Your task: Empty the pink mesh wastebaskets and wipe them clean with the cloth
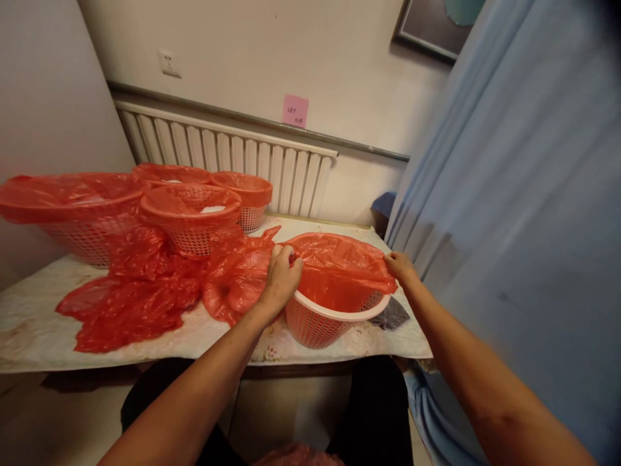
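A white perforated plastic basket point(315, 323) stands upright on the low table in front of me. Inside it hangs a red plastic bag point(334, 259), drawn over the far part of the rim, while the near rim shows bare. My left hand point(284, 275) is closed on the bag's edge at the left of the basket. On the right side my right hand point(398, 265) pinches the opposite edge of the bag, pulling it taut. Just left of my left hand lies a heap of loose red bags point(140, 291).
Several baskets lined with red bags, among them a large basket point(92, 239), stand at the back left of the table point(218, 353). A dark grey cloth point(392, 315) lies right of the basket. Behind is a radiator point(233, 145); a blue curtain point(509, 226) hangs on the right.
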Action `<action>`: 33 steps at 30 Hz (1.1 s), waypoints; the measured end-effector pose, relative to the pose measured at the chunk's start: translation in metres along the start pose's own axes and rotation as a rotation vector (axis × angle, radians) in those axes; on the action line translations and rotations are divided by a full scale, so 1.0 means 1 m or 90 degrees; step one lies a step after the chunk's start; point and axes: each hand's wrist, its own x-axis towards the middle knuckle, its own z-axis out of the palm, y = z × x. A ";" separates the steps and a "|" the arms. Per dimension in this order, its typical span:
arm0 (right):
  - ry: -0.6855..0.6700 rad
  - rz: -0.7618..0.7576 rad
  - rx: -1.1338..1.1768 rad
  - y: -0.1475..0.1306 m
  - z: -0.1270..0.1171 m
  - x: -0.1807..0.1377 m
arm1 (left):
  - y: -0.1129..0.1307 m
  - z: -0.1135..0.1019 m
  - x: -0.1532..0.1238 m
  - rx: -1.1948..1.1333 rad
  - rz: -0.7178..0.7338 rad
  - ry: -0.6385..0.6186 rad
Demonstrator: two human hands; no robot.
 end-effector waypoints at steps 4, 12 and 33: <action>0.074 -0.050 -0.086 -0.012 -0.003 0.017 | 0.001 0.001 0.000 -0.002 -0.006 -0.007; 0.110 -0.104 -0.104 -0.024 0.006 0.022 | 0.003 -0.003 0.000 -0.009 -0.028 -0.008; -0.126 -0.249 0.287 -0.129 0.053 -0.010 | -0.002 -0.004 0.045 -0.036 0.045 -0.083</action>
